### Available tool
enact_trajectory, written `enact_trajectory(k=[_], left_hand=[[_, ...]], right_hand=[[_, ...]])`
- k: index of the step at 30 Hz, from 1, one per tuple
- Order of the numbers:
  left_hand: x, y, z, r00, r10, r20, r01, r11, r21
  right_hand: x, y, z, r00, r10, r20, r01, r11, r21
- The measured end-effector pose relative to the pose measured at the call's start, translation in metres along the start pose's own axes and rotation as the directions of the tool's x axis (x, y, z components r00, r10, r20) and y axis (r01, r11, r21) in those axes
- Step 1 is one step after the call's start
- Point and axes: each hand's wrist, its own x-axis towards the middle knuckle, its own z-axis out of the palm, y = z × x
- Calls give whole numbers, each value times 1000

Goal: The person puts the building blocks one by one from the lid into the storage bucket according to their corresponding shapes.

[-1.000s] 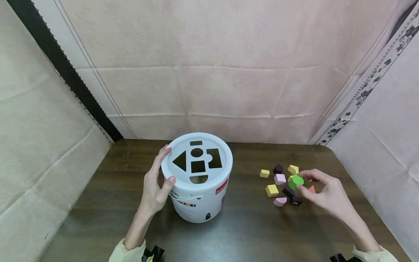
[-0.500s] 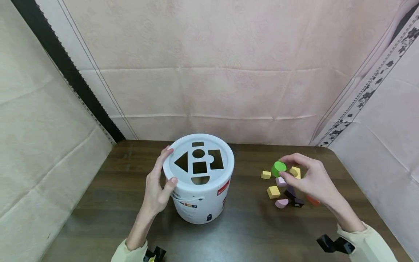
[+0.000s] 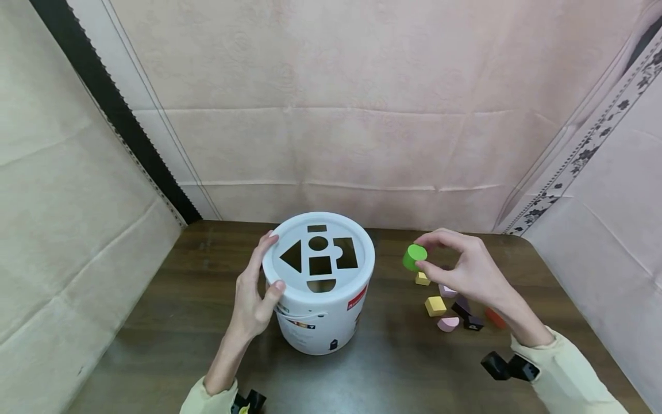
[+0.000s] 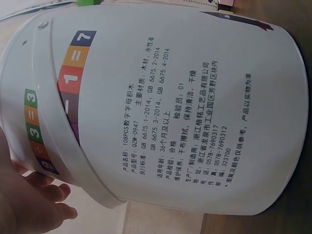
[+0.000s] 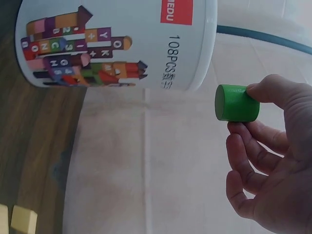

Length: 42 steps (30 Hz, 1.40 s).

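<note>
A white bucket with a lid stands on the table, its lid cut with round, square, triangular and other shaped holes. My left hand holds the lid's left edge, thumb on the near side and fingers toward the back. Printed text covers the bucket wall in the left wrist view. My right hand pinches a green cylinder block between thumb and fingers, raised to the right of the bucket. In the right wrist view the green cylinder block shows clearly, apart from the bucket.
Below my right hand lie several loose blocks: a yellow block, a pink half-round block, a black block and a red-orange block. Cloth walls enclose the dark wooden table at the back and sides.
My right hand has lifted the green cylinder block from the loose blocks and carried it left toward the bucket. The left hand keeps its hold on the lid.
</note>
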Motion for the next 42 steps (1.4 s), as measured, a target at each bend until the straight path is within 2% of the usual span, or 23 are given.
enact_trajectory(k=[14, 24, 37, 42], left_hand=[[1, 1, 2, 999, -32, 15, 33, 999, -4], [1, 4, 2, 999, -33, 12, 33, 999, 1], [-1, 1, 2, 999, -36, 7, 36, 999, 3], [-2, 1, 2, 999, -32, 4, 32, 999, 7]], right_hand=[[33, -17, 22, 998, 25, 66, -31, 996, 86], [58, -18, 42, 997, 1, 73, -10, 993, 118], [91, -19, 72, 991, -11, 135, -7, 991, 134], [99, -18, 80, 988, -49, 145, 27, 988, 152]])
